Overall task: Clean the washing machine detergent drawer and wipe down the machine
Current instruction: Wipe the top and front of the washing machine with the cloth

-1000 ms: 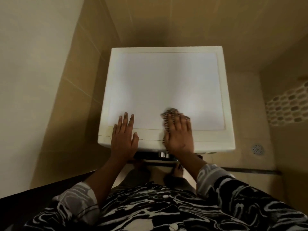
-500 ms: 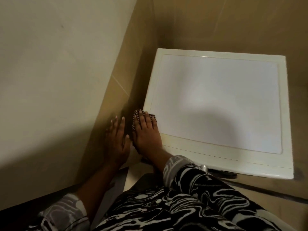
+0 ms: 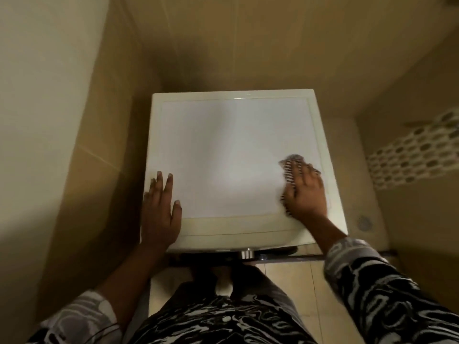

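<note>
Nearest, the left hand (image 3: 160, 212) lies flat on the front left corner of the washing machine (image 3: 236, 145) top. Its grip is spread, fingers straight, holding nothing. Slightly farther in, near the right edge, the right hand (image 3: 306, 194) presses palm-down on the striped cloth (image 3: 290, 165), its grip flat, not curled. The blurred cloth lies under palm and fingers, showing past the fingertips and along the thumb side. Its long axis runs front to back, tilted slightly left.
</note>
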